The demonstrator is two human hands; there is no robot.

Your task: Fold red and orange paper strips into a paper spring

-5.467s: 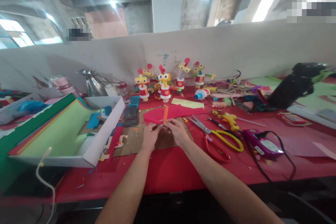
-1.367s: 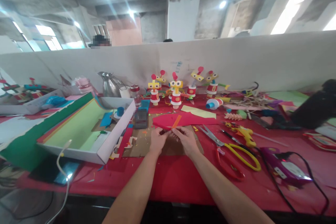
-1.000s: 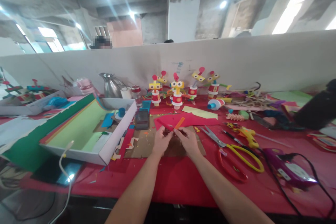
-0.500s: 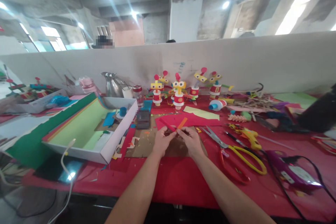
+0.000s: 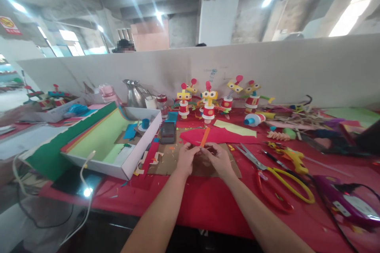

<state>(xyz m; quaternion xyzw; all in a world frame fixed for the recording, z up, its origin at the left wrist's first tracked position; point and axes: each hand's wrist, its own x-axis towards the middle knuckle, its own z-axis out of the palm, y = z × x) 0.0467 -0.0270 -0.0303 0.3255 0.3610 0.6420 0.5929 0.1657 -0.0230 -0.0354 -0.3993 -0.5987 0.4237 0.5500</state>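
My left hand [image 5: 186, 159] and my right hand [image 5: 219, 159] meet over the cardboard sheet, their fingertips pinched together. An orange paper strip [image 5: 205, 136] sticks up from between them, tilted slightly to the right. A red strip is in the pinch too, hard to make out against the red paper sheet [image 5: 237, 136] behind it. Which fingers press on which strip is partly hidden. Under my hands lies the brown cardboard [image 5: 166, 164]. To the right of my right hand rest large scissors [image 5: 261, 167] with one yellow and one red handle.
Several paper-cup robot figures [image 5: 208, 110] stand by the partition. On the left is an open white box [image 5: 130, 166] lined with coloured paper. A yellow glue gun [image 5: 297, 160], a purple device [image 5: 344, 201] with cables and a heap of craft scraps [image 5: 293, 114] occupy the right.
The view has swung slightly left. The orange strip now stands more upright, and the red strip, earlier slanting up to the left, is barely visible. Both hands stay together.
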